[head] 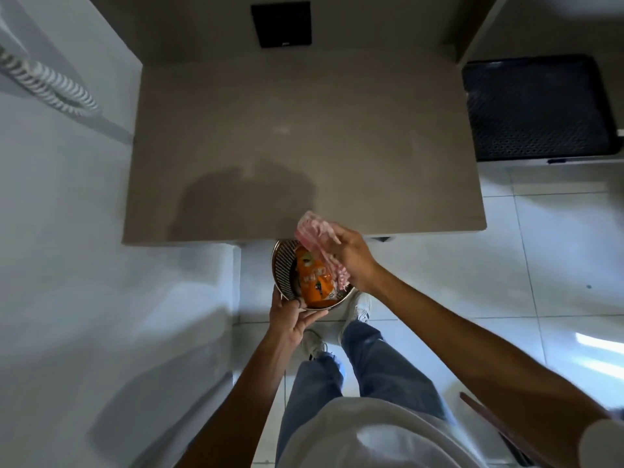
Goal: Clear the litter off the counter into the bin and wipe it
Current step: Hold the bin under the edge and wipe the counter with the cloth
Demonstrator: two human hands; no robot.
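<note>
A round metal mesh bin (282, 268) hangs just below the front edge of the grey-brown counter (304, 136). My left hand (293, 315) grips the bin's near rim. Inside the bin lies an orange snack wrapper (312, 278). My right hand (351, 258) is over the bin's right side, closed on a pink-and-white cloth (312, 236) that droops over the rim. The counter top shows no litter, only my shadow near its front edge.
A white wall with a coiled cord (44, 82) borders the counter on the left. A black perforated appliance top (537, 109) sits to the right. A black square panel (282, 25) is on the back wall. My legs and shoes (358, 305) stand on white floor tiles.
</note>
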